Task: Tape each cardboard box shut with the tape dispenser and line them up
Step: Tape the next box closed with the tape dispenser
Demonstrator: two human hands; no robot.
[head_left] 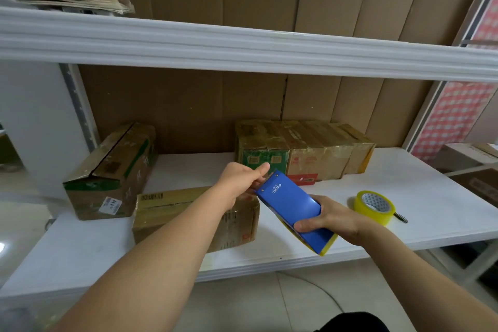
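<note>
My right hand [327,219] grips the blue tape dispenser [292,213] by its lower end, above the shelf's front edge. My left hand [241,182] pinches at the dispenser's far end, where the tape comes out. Just below my left forearm lies a taped cardboard box [194,219] near the front. A longer box with green print [113,170] lies at the left, its top seam slightly open. Three taped boxes [304,149] stand side by side against the back wall.
A loose roll of yellowish tape [374,206] lies on the white shelf [431,197] right of my hands, a dark small object beside it. An upper shelf [242,46] overhangs, with a paper stack [75,3] at left. Cardboard lines the back wall.
</note>
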